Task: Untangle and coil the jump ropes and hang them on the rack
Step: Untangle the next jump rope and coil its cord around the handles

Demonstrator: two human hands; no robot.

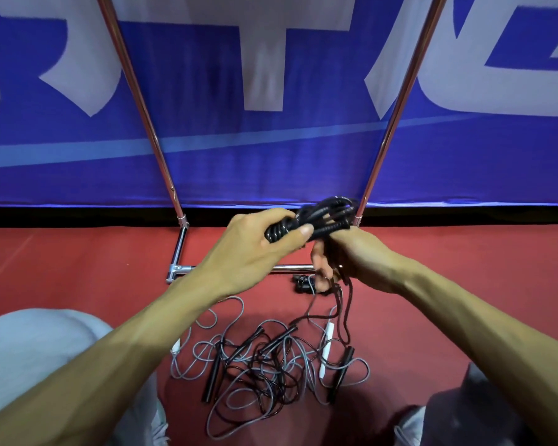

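Observation:
A coiled bundle of black jump rope [326, 217] is held up in front of me at mid-frame. My left hand [255, 249] grips its left end, thumb over the handles. My right hand [345, 255] grips the right side, fingers curled under, with a loose black strand [343, 313] hanging from it to the floor. Below lies a tangled pile of grey and black jump ropes [264, 365] with black handles and white handles. The chrome rack [142, 101] stands behind, two slanted poles and a low base bar; its top is out of view.
The floor [78, 262] is red. A blue banner with large white letters [264, 149] hangs right behind the rack. My knees, in light and dark trousers, frame the pile at the bottom left [39, 349] and bottom right.

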